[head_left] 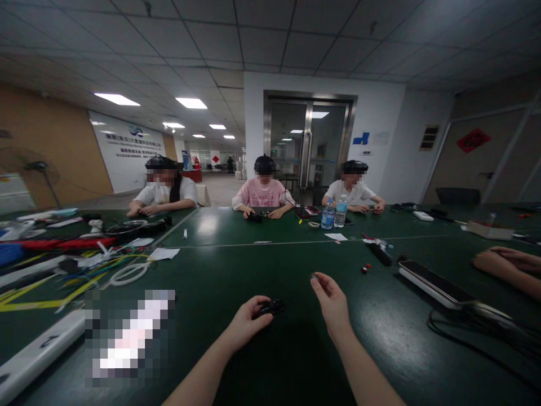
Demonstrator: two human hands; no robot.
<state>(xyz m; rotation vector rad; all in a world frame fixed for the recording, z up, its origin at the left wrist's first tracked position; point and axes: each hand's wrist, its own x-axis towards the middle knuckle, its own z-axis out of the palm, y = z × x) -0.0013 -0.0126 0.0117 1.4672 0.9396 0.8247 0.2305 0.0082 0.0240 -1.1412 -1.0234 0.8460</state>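
Just above the green table (296, 361), my left hand (245, 326) has its thumb and fingers closed around a small black part (274, 307) with an uneven outline. What kind of part it is cannot be made out. To the right, my right hand (331, 300) is raised a little, thumb and forefinger pinched together on a tiny dark piece (313, 277). That piece is too small to name. The two hands are apart from each other.
Loose cables (131, 274) and a white power strip (42, 349) lie left. A power bank-like slab (437, 285) with a black cord is right, near another person's hands (502, 262). Water bottles (327, 215) stand farther back, where three people sit.
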